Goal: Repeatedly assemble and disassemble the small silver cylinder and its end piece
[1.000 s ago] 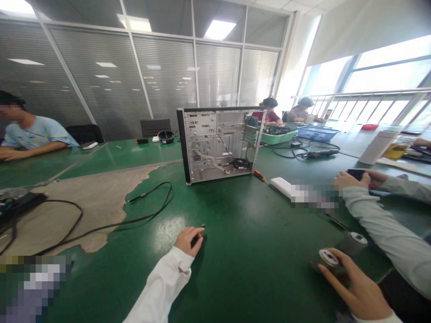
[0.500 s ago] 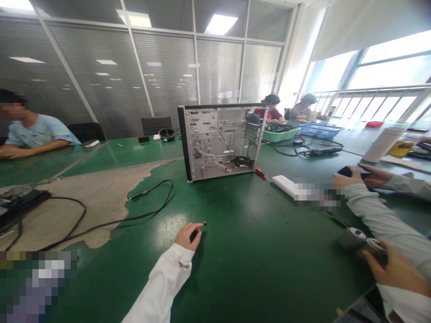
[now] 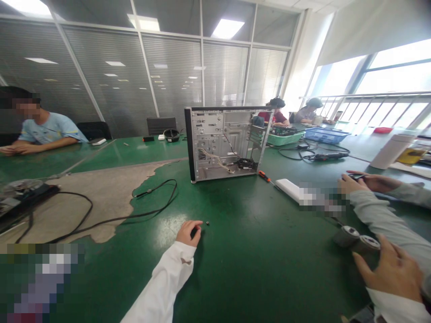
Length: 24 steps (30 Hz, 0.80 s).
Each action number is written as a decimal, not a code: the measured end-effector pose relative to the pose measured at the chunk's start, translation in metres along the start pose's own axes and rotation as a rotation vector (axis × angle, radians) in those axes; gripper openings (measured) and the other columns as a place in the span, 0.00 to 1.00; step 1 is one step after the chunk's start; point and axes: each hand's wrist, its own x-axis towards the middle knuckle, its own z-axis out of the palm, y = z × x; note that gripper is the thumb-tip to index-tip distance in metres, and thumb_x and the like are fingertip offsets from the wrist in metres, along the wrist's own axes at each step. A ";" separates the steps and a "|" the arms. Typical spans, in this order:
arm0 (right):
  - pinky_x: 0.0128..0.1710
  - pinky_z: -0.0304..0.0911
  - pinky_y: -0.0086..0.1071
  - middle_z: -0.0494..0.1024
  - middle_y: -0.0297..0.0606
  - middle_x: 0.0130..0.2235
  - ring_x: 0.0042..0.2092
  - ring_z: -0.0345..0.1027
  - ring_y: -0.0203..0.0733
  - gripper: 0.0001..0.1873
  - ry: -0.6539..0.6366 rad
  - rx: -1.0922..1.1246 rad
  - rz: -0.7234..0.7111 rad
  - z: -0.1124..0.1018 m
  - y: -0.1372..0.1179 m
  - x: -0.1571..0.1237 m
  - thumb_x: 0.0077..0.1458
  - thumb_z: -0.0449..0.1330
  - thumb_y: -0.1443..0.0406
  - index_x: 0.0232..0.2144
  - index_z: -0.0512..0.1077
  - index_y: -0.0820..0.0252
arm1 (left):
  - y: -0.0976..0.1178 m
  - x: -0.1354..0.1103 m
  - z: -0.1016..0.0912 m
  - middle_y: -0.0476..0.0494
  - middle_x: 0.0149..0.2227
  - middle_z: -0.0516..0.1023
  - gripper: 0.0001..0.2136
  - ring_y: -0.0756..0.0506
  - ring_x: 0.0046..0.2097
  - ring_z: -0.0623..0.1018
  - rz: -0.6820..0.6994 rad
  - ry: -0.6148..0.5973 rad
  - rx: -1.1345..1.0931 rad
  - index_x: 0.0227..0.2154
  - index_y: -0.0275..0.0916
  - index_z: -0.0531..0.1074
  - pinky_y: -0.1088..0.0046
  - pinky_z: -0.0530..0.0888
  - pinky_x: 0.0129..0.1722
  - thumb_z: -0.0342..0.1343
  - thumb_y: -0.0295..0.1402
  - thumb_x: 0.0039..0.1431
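Note:
My left hand rests on the green table with its fingers loosely curled, thumb and fingertips apart, and nothing in it. Just beyond its fingertips lies a tiny dark metal piece, too small to name. At the right, my right hand has its thumb and fingers spread, close to two grey cylinders with pale ends. The left cylinder and the right cylinder are side by side. Farther off stands an open computer case, its inside showing loose wires and a black fan.
An orange-handled screwdriver lies by the case, near a white bar. A black cable loops across the left. A co-worker's hands hold a dark object at the right. Green basket and blue basket stand behind.
My left hand has drawn back slightly from the tiny metal piece. My right hand has let go of the right cylinder and opened. The whole view has shifted a little.

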 end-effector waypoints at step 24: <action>0.35 0.60 0.27 0.69 0.37 0.32 0.35 0.59 0.34 0.13 -0.455 0.897 -1.053 0.007 -0.327 -0.029 0.53 0.42 0.71 0.31 0.66 0.60 | -0.006 -0.002 0.001 0.47 0.28 0.73 0.13 0.47 0.34 0.71 -0.116 -0.027 -0.025 0.35 0.39 0.66 0.68 0.69 0.36 0.47 0.26 0.44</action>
